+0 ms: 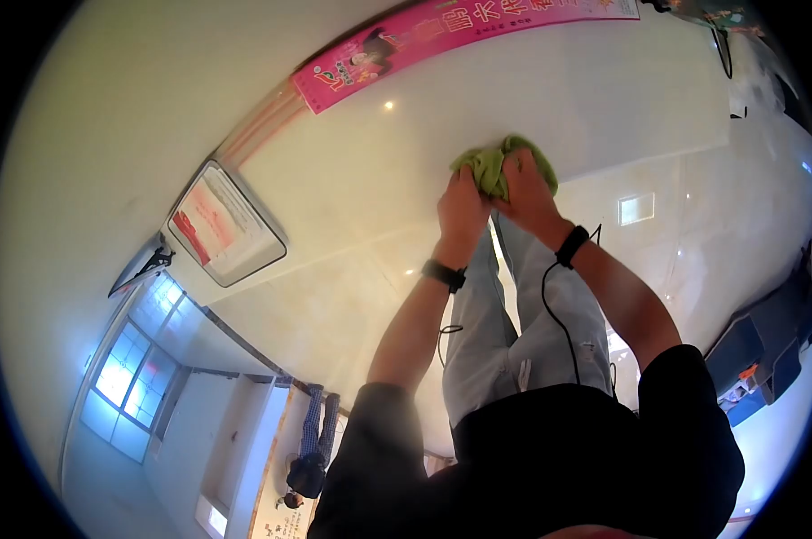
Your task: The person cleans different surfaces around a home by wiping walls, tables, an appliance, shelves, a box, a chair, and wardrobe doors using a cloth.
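Observation:
A green cloth [489,171] is bunched up between my two hands, out in front of my legs and over the pale, glossy floor. My left hand [463,214] grips its left side with bent fingers. On the other side, my right hand [529,195] has its fingers curled into the folds. The two hands nearly touch at the lower edge of the cloth. Each wrist wears a black band, and a thin dark cable hangs from the right one.
A pink banner with printed characters [460,38] runs along the wall's foot. To the left is a dark-rimmed rectangular container [226,225] showing red and white inside. Dark blue furniture or bins [765,346] stand at the right. Another person [309,458] stands far off at lower left.

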Demonstrator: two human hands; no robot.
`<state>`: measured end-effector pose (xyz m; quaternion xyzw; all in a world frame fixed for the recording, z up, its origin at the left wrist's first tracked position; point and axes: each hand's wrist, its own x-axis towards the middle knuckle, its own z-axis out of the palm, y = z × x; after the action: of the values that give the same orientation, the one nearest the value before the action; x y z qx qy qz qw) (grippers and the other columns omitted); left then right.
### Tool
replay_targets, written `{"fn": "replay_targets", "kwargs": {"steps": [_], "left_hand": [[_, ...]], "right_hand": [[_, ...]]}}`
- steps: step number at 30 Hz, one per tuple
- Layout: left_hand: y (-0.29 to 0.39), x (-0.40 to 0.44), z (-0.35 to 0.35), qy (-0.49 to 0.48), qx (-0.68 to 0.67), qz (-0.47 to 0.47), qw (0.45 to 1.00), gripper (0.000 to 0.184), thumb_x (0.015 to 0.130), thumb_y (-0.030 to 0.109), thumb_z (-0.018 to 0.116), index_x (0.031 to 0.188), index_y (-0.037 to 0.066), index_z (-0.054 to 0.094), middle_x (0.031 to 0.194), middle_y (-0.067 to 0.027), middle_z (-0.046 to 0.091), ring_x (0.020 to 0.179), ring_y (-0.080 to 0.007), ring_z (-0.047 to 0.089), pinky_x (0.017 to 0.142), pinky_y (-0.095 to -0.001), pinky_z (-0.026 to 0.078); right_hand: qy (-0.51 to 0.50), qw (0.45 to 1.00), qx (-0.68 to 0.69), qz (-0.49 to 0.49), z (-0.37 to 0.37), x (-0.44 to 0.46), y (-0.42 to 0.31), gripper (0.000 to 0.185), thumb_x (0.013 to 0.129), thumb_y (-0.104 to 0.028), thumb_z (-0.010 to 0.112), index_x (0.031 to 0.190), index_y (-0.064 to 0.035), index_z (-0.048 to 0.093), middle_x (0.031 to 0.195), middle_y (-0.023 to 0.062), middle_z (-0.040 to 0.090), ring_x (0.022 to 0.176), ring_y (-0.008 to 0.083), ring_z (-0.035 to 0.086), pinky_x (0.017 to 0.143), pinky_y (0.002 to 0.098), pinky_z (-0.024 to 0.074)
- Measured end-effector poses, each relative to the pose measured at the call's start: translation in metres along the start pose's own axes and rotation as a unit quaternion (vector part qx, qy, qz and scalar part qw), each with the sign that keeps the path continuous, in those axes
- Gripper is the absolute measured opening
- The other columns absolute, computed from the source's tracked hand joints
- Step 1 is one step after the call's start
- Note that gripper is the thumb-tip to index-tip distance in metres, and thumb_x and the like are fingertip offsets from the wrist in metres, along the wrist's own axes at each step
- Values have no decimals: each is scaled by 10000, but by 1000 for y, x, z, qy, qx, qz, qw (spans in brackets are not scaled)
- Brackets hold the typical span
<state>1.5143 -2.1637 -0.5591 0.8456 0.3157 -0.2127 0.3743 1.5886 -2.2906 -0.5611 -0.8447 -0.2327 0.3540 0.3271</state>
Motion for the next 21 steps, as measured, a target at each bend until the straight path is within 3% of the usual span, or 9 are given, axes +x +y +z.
{"fn": "replay_targets", "kwargs": {"steps": [4,7,15,19,21], "left_hand": [[-29,-26,-2,-7,-34,-63,997,313,808,164,583,1102,59,565,989,-193,651,944,-412,602,773,-491,495],[-41,-28,-11,2,-1,-81,997,278,771,68,589,1043,44,538,987,-191,638,913,-405,605,724,-501,491],[-52,29,-69,54,41,-120,990,294,774,167,628,1050,90,562,968,-170,646,921,-405,609,751,-507,493],[-56,75,-107,112,51,-117,986,387,795,288,624,1110,69,582,969,-221,675,939,-416,634,797,-499,511],[-53,83,-118,74,10,-142,987,398,792,308,632,1105,68,586,972,-213,678,949,-414,632,798,-506,511]], "right_hand": [[-24,996,-26,-85,30,-12,-7,599,643,-130,778,1157,-29,486,1165,207,426,1120,414,461,930,443,455],[-70,990,-9,-123,40,2,-10,616,656,-140,774,1189,-37,483,1187,201,422,1125,401,464,937,440,450],[13,981,-4,-191,52,80,-46,549,687,-147,765,1157,-50,498,1186,221,474,1125,397,486,954,454,433],[54,972,-3,-228,53,135,-73,539,691,-145,769,1152,-51,506,1183,204,474,1117,392,488,937,446,445],[79,969,-7,-235,58,144,-75,530,690,-142,770,1145,-56,510,1179,197,472,1110,389,490,922,441,454]]}}
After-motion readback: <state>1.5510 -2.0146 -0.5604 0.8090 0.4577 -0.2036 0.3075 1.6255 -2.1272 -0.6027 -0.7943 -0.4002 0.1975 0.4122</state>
